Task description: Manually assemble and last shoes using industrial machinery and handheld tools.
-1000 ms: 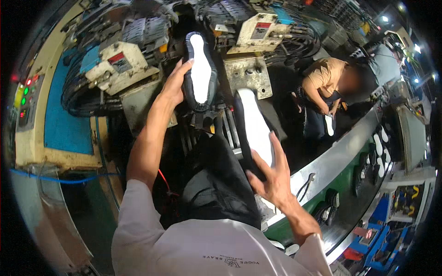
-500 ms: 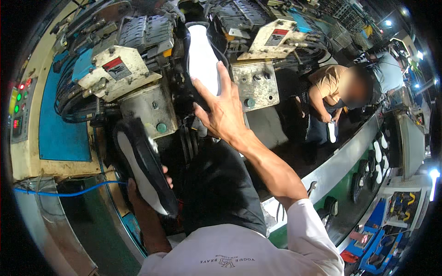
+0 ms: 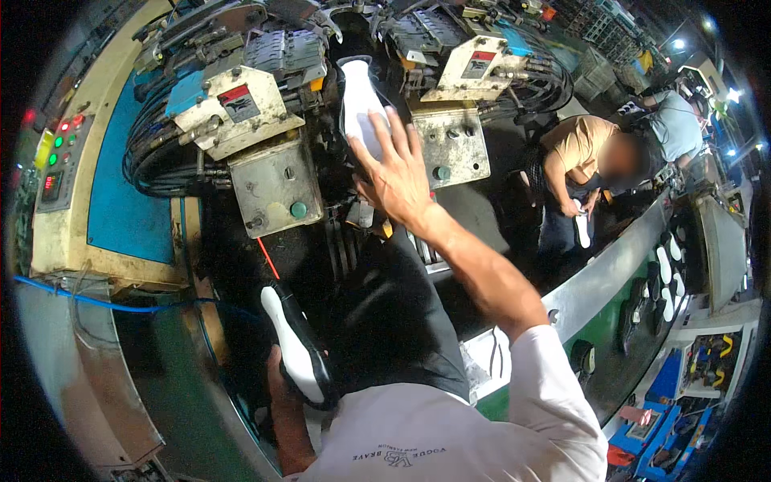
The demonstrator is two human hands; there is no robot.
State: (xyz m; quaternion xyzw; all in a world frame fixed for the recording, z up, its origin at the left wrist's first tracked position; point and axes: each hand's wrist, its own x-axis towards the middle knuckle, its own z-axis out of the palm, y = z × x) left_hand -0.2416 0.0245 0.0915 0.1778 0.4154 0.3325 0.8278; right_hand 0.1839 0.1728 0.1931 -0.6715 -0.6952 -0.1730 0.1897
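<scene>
in the head view, the person's right hand (image 3: 397, 173) reaches up to the machine shoe (image 3: 361, 100), a dark upper with its white sole face turned up. that shoe is at the front edge of the machine, between the left metal plate (image 3: 277, 181) and the right metal plate (image 3: 454, 149), toe end pointing away or heel end, i cannot tell which. the right grip is laid over the near part of the white face with fingers spread; whether it clasps the sides or only presses, i cannot tell.

low on the left, beside the person's dark trousers, the left hand (image 3: 277, 371) has its grip closed around the held shoe (image 3: 295, 344), which is tilted, white face up, well apart from the machine.

on the person's right, loose shoe parts (image 3: 665, 265) lie on the conveyor (image 3: 610, 336), toward its far end, and a co-worker (image 3: 582, 136) handles another piece just beyond its metal edge.

the step in hand looks like seating or steadying the machine shoe. the next move probably calls for settling it squarely between the plates, then getting the right fingers clear, with the held shoe kept aside.
</scene>
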